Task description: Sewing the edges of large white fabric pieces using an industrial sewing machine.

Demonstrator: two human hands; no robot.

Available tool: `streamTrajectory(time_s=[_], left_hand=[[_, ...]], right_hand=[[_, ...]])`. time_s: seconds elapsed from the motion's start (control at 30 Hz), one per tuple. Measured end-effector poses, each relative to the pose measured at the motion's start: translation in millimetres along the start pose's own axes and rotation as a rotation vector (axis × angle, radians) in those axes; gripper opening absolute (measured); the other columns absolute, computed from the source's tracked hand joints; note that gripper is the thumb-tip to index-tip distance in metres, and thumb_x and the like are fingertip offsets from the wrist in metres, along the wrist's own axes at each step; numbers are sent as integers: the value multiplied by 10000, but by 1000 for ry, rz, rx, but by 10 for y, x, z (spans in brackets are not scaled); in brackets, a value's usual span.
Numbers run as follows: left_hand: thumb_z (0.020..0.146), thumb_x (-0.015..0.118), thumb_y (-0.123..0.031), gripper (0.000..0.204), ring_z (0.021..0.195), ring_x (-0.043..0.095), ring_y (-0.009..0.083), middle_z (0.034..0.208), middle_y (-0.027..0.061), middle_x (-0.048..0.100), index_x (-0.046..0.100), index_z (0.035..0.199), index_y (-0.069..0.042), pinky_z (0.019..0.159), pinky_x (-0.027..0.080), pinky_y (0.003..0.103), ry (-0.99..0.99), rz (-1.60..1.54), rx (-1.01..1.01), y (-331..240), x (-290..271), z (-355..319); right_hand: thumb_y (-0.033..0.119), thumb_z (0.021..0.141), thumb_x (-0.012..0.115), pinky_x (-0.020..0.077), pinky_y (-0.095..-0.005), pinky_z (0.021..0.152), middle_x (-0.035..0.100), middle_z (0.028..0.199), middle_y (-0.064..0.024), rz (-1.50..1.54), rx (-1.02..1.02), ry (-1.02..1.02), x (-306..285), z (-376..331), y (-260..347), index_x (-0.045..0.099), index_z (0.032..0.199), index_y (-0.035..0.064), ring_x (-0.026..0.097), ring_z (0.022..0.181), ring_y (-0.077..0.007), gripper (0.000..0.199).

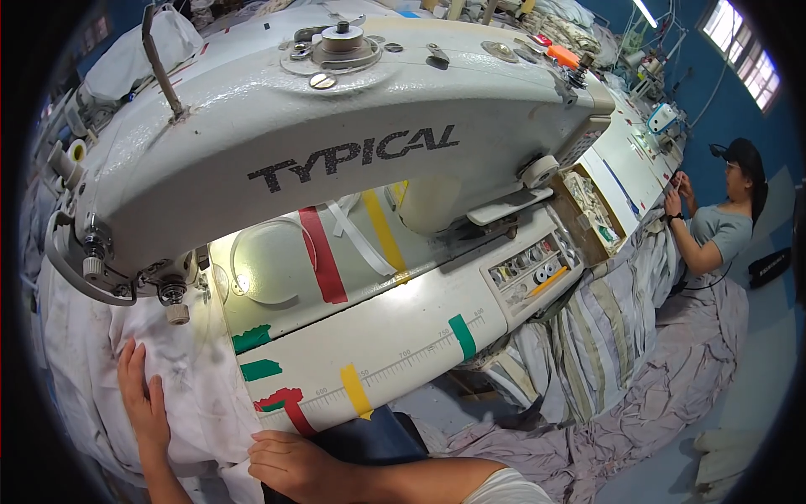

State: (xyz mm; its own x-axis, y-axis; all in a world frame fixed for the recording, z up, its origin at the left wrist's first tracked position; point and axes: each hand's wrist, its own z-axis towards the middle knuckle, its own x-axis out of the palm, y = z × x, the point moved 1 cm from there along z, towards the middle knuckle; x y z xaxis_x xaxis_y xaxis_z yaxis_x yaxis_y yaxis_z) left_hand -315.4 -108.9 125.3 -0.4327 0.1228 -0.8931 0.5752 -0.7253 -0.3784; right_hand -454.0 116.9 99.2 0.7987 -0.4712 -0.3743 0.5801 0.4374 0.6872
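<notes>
A white cloth [189,382] lies spread over the counter [395,336] under the needle end of a large grey-white sewing machine [336,143]. The cloth is thin and crumpled, with soft folds and faint grey smudges, and it hangs off the near edge of the counter below the machine. The left hand [144,403] lies flat on it, just in front of the machine's needle end, fingers [128,370] together and stretched out, pressing on the cloth and clamping nothing. The right hand [290,464] sits at the cloth's near right edge, further from the machine, fingers [269,449] curled on the hem; whether they pinch it cannot be told.

The counter beside the cloth, under the machine's arm, carries strips of red, yellow and green tape [323,256] and a printed ruler scale. Beyond the machine's right end a small tray [533,269] of bobbins is set into the counter. Striped grey fabric [604,336] spills off the counter's far side to the floor, where another person [722,223] sits working at the next station.
</notes>
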Motion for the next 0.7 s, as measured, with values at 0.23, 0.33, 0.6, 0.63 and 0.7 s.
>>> streamTrajectory(time_s=[0.23,0.33,0.6,0.63,0.7], left_hand=[[839,521,18,420,1243,440,331,1350,182,464,500,1258,27,1068,303,383,-249,-128,-15,123,-87,-157],[847,556,-6,325,1044,512,334,1173,188,528,513,1165,45,976,367,391,-472,15,52,94,-267,-632],[595,858,-228,592,790,504,323,934,164,481,471,1010,-54,688,436,404,-54,-265,240,-455,399,-2300],[608,834,-165,551,810,516,341,950,170,490,473,1010,-54,698,447,426,-34,-222,180,-434,440,-2399],[593,740,-19,519,869,533,382,979,194,510,477,1040,-39,743,465,445,-15,-227,-2,-365,435,-2529]], right_hand=[[21,763,598,434,-447,999,565,903,-116,116,70,-74,52,-87,4,554,872,8,582,921,-288,119],[17,763,653,448,-451,991,613,965,-114,105,104,-30,55,-101,3,602,932,16,603,964,-288,176],[1,668,702,493,-454,908,654,922,-102,-56,79,18,2,-25,33,637,917,52,642,905,-285,262],[-1,654,706,494,-453,902,658,920,-102,-67,84,40,-7,-21,52,640,909,55,646,904,-286,270],[-14,633,709,486,-459,902,665,896,-97,-101,136,119,-25,-6,71,646,899,56,656,886,-288,282]])
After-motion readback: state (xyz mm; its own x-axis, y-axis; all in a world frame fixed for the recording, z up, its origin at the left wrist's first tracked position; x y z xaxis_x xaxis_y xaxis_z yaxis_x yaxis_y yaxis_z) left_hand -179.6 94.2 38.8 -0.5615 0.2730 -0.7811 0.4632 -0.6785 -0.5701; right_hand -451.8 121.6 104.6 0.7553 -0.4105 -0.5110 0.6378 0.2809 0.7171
